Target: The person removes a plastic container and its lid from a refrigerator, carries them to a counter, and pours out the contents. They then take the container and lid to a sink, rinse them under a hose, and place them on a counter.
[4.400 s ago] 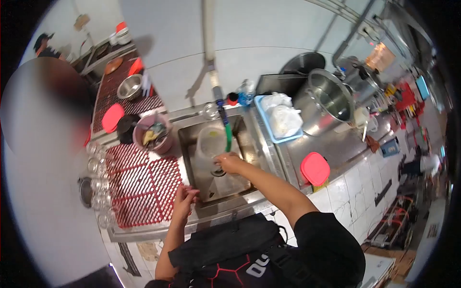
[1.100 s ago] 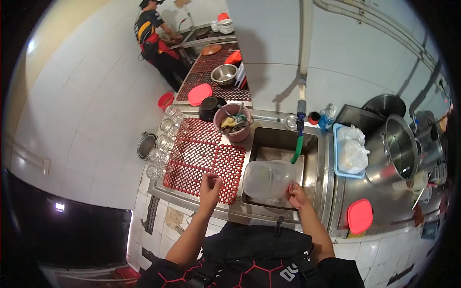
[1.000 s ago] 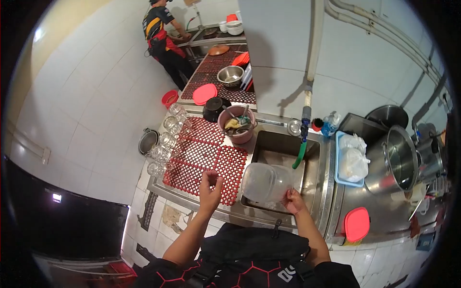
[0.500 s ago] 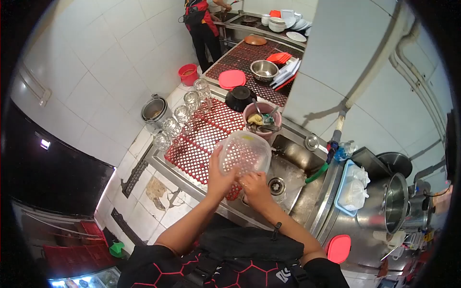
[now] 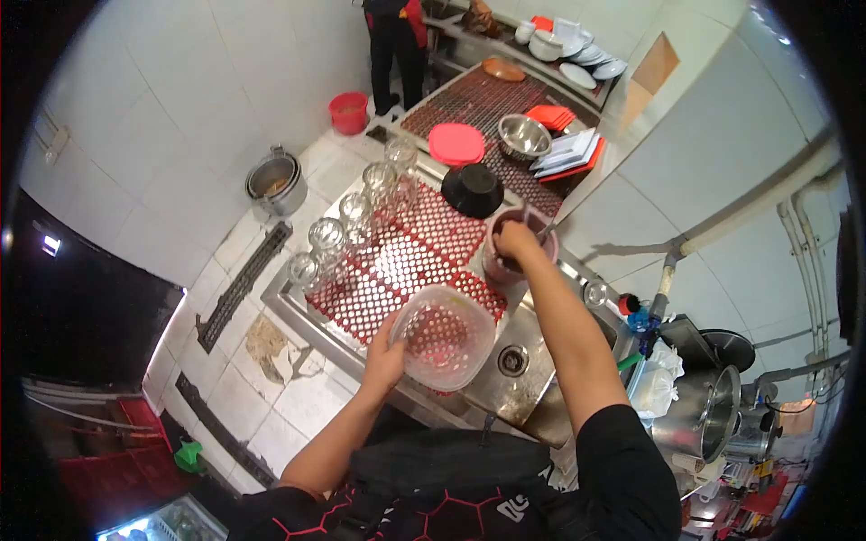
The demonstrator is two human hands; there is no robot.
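My left hand (image 5: 384,360) grips the rim of a clear plastic container (image 5: 442,335), held tilted over the red drying mat (image 5: 397,261) at the sink's (image 5: 532,379) left edge. My right hand (image 5: 514,242) reaches forward into a pink tub (image 5: 503,267) of utensils beside the sink. Whether its fingers hold anything there is hidden.
A row of upturned glasses (image 5: 347,221) lines the mat's left edge. A black bowl (image 5: 474,189), a red lid (image 5: 456,142) and a steel bowl (image 5: 525,135) lie beyond. A green hose (image 5: 629,361) hangs over the sink; a steel pot (image 5: 704,419) stands at right. Another person (image 5: 397,36) works far off.
My right hand let go of the container and moved forward to the pink tub. My left hand alone now holds the container. The view swung left.
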